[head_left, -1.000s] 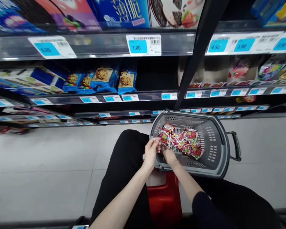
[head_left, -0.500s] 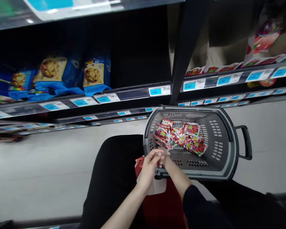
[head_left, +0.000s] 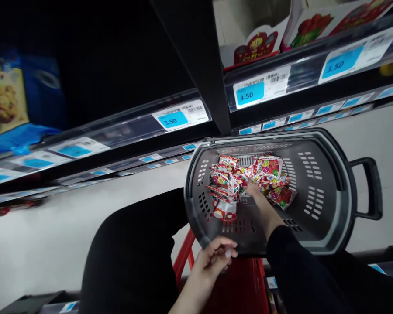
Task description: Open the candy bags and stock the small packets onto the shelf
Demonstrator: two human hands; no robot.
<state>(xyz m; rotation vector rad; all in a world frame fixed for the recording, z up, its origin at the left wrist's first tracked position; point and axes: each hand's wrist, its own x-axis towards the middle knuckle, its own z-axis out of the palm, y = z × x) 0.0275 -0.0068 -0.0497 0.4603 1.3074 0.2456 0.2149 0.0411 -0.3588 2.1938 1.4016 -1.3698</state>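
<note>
A grey shopping basket (head_left: 334,209) rests in front of me over a red stool (head_left: 239,283). Several red snack packets (head_left: 271,168) lie heaped on its floor. My right hand (head_left: 257,194) reaches into the basket and its fingers are buried among the packets, so their grip is hidden. My left hand (head_left: 216,257) hovers at the basket's near rim with its fingers curled loosely together and nothing visible in them. My black-trousered knee (head_left: 131,248) is to the left.
Store shelves rise close ahead, with blue 3.50 price tags (head_left: 180,117) along their edges. Blue cookie packs (head_left: 9,104) stand at the left, red snack display boxes (head_left: 265,43) at the upper right. The basket's handle (head_left: 371,187) sticks out right. Pale floor lies below.
The view moved closer to the shelves and basket. My right hand went from the near rim deeper into the packets. My left hand drew back below the rim.
</note>
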